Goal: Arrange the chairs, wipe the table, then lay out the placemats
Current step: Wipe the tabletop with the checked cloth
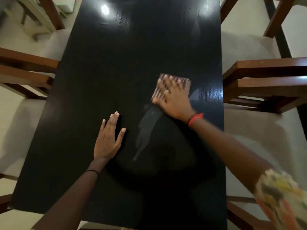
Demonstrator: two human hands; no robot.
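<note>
The flat right hand (pixel 172 97) is pressing the cloth (pixel 183 81), likely soft and light, at its middle, while the flat left hand (pixel 108 138) is leaning on the table (pixel 116 63).

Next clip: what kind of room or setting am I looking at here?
Most likely a home dining room. A long dark table has wooden chairs with pale cushioned seats along both sides, and the right hand presses a striped cloth flat on the tabletop.

Pale glossy floor (pixel 295 30) to left and right. At far left, a whitish ribbed object (pixel 44 17), too blurred to identify, standing on that floor.
</note>
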